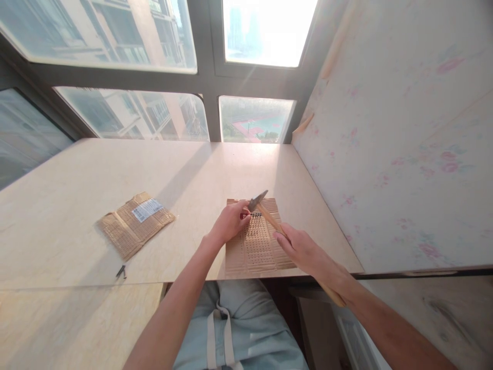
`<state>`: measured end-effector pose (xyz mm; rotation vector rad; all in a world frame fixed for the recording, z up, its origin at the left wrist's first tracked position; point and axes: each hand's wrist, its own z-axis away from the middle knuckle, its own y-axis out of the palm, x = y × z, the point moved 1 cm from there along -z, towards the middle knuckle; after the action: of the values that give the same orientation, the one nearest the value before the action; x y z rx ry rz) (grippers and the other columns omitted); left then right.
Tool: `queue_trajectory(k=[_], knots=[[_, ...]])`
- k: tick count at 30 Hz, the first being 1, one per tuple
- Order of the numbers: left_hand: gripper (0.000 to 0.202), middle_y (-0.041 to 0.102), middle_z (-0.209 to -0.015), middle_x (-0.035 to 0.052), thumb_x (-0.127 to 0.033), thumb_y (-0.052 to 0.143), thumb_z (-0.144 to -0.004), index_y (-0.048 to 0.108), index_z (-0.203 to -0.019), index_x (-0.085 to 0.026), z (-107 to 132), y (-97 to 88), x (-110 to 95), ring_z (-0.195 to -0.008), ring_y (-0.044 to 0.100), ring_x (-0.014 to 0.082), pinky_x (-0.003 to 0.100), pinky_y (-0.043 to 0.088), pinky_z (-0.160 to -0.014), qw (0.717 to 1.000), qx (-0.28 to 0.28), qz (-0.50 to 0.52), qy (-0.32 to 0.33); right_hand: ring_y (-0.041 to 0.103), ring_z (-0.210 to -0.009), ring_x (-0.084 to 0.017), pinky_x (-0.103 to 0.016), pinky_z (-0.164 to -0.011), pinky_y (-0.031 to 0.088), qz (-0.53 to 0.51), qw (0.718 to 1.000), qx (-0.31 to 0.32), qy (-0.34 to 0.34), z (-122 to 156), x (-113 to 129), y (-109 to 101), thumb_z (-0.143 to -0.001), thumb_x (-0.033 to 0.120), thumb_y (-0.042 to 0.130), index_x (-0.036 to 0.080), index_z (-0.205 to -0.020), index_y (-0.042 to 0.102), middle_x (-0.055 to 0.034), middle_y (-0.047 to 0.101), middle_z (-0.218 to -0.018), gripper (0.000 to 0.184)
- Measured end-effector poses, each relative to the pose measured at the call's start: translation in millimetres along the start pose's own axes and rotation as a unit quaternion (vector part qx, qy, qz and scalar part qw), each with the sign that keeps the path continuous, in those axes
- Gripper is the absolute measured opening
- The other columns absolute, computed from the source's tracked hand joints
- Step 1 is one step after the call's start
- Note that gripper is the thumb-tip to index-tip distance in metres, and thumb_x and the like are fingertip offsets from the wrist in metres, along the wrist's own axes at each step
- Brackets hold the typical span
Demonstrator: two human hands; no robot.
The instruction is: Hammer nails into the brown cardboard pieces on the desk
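My right hand (295, 244) is wrapped round the wooden handle of a hammer (272, 218). The hammer's metal head is right by the fingertips of my left hand (233, 221). Those fingers are pinched together on a nail, which they mostly hide, near the top of a cardboard sheet (234, 254). A short row of dark nails (256, 215) stands in the cardboard beside my left fingertips. Below that row, the sheet carries a grid of small dark holes or dots.
On the left of the counter (196, 205) lies a flattened piece of cardboard packaging (123, 228) with a white label. Several loose nails (121, 272) are near the front edge. Windows (254, 118) rise behind, and a flowered wall (408, 169) bounds the right side.
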<state>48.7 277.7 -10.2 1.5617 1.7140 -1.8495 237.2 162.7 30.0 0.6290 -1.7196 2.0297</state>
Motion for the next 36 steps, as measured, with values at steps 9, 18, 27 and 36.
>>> queue_trajectory(k=[9,18,27,36], knots=[[0.029,0.074,-0.088,0.0036,-0.011,0.058,-0.079,0.056,-0.106,-0.021,-1,0.9,-2,-0.080,0.070,0.0186,0.030,0.054,-0.072,1.000,0.006,-0.024,-0.017,0.053,-0.062,-0.015,-0.026,-0.056,0.030,0.007,1.000,0.007,-0.016,2,0,0,-0.097,0.035,0.036,0.019,-0.094,0.058,-0.0020,0.061,-0.071,0.027],[0.023,0.072,-0.085,0.0038,-0.010,0.056,-0.078,0.056,-0.099,-0.020,0,0.5,-7,-0.077,0.068,0.0186,0.030,0.052,-0.068,0.999,0.001,-0.032,-0.020,0.052,-0.060,-0.015,-0.026,-0.055,0.030,-0.007,1.000,-0.002,-0.006,2,-1,-1,-0.097,0.037,0.036,0.020,-0.089,0.058,-0.0015,0.061,-0.068,0.028],[0.018,0.069,-0.079,0.0034,-0.007,0.055,-0.076,0.056,-0.090,-0.018,0,2.0,-14,-0.069,0.063,0.0169,0.029,0.048,-0.065,0.998,-0.020,-0.045,-0.038,0.053,-0.063,-0.015,-0.026,-0.057,0.030,0.005,1.000,0.014,-0.013,-2,-5,1,-0.098,0.036,0.035,0.020,-0.089,0.055,-0.0013,0.060,-0.071,0.027],[0.018,0.067,-0.075,0.0028,-0.006,0.055,-0.074,0.057,-0.087,-0.018,0,3.7,-16,-0.068,0.061,0.0169,0.028,0.046,-0.062,0.996,-0.040,-0.066,-0.043,0.051,-0.060,-0.014,-0.026,-0.056,0.030,-0.017,1.000,0.007,-0.023,-2,-3,2,-0.097,0.035,0.036,0.020,-0.084,0.054,-0.0002,0.059,-0.068,0.026]])
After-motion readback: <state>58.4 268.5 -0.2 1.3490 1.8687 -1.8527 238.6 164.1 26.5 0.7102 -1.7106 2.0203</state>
